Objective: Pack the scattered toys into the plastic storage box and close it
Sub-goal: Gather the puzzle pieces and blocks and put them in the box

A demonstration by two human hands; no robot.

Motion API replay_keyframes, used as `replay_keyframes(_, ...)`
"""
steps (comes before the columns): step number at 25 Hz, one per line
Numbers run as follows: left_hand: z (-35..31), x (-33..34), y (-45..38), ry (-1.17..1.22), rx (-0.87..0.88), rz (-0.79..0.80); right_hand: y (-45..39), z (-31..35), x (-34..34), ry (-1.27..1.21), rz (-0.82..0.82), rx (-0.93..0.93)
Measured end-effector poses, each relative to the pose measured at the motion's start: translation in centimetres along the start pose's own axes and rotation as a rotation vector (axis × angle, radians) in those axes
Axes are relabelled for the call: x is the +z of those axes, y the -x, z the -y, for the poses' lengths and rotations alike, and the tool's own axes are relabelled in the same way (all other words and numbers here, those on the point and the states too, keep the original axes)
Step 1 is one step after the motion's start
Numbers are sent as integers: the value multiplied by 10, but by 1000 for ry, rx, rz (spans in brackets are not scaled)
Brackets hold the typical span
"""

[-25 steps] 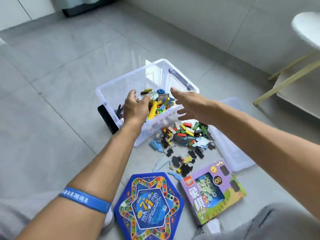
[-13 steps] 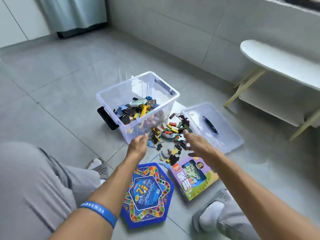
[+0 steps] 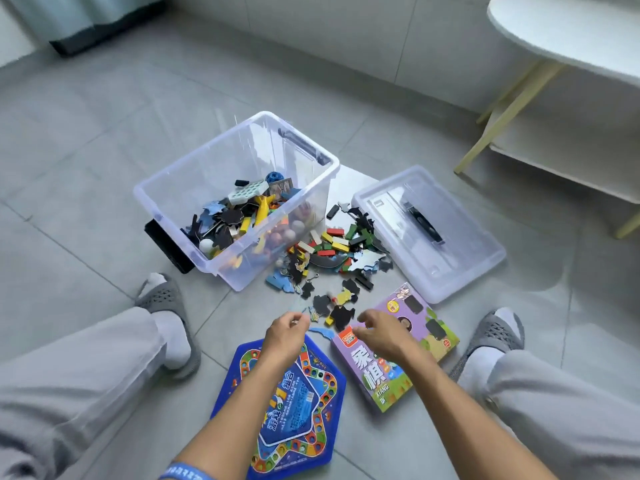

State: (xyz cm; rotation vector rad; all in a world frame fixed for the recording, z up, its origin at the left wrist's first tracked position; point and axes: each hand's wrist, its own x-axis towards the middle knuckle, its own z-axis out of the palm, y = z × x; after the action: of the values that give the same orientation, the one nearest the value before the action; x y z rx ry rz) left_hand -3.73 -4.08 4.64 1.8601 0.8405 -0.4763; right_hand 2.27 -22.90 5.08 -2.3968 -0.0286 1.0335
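The clear plastic storage box (image 3: pixel 173 188) stands open on the floor, partly filled with mixed toys. Its clear lid (image 3: pixel 460 268) lies upside down to the right. Between them sits a pile of coloured blocks and puzzle pieces (image 3: pixel 332 251). My left hand (image 3: pixel 285 336) hovers over the top of the blue hexagonal game board (image 3: pixel 294 420), fingers curled, nothing clearly held. My right hand (image 3: pixel 384 332) hovers over the purple game box (image 3: pixel 415 351), fingers loosely bent and empty. Both hands are just short of the nearest black and yellow puzzle pieces (image 3: pixel 341 306).
My knees in grey trousers frame the scene, with grey slippers at left (image 3: pixel 166 299) and right (image 3: pixel 491 332). A white table with pale yellow legs (image 3: pixel 512 109) stands at the back right. A curtain hem (image 3: pixel 86 32) hangs at the back left.
Both hands have pulled back from the storage box toward me, now over the game board and purple box. The view has tilted down, and my legs and slippers show.
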Motion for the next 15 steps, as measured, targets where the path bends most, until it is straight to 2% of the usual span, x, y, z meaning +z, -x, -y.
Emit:
replay_keyframes(5, 19, 7, -59, -199, -106, 120, -54, -12, 35, 231, 44, 24)
replay_keyframes(8, 25, 3, -72, -294, -135, 107, -62, -4, 45, 314, 46, -50)
replay_keyframes(11, 23, 7, -98, -341, -141, 60, -93, 6, 47, 266, -92, -119)
replay_keyframes(13, 26, 12, -119, -432, -105, -18, -117, 6, 52, 363, -135, -149)
replay_keyframes(15, 30, 23, -138, -609, -47, -35, -136, -4, 57, 489, -100, -148)
